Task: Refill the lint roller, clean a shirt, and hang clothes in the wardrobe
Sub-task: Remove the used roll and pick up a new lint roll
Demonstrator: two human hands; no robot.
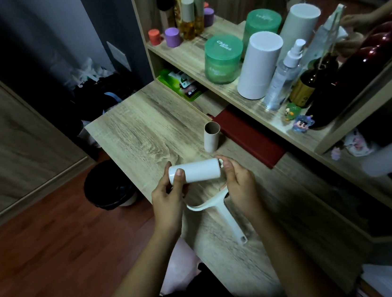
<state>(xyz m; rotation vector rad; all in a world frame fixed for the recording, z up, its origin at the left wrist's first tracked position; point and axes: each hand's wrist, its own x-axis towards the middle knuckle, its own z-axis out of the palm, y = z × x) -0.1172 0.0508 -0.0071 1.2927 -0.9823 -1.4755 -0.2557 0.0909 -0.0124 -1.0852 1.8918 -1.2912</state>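
Over the wooden desk (138, 130) I hold a white lint roller refill (199, 171) lying sideways. My left hand (168, 196) grips its left end, thumb on top. My right hand (240, 182) pinches the roller frame's end at the refill's right side. The white lint roller handle (225, 215) hangs down below the refill, its curved arm reaching toward my left hand. An empty brown cardboard core (211, 136) stands upright on the desk just behind the refill. No shirt or wardrobe is visible.
A dark red flat case (248, 139) lies right of the core. The shelf (193, 57) holds green jars (223, 58), white cylinders (259, 66), spray bottles and small figures. A black bin (109, 186) stands on the floor left of the desk.
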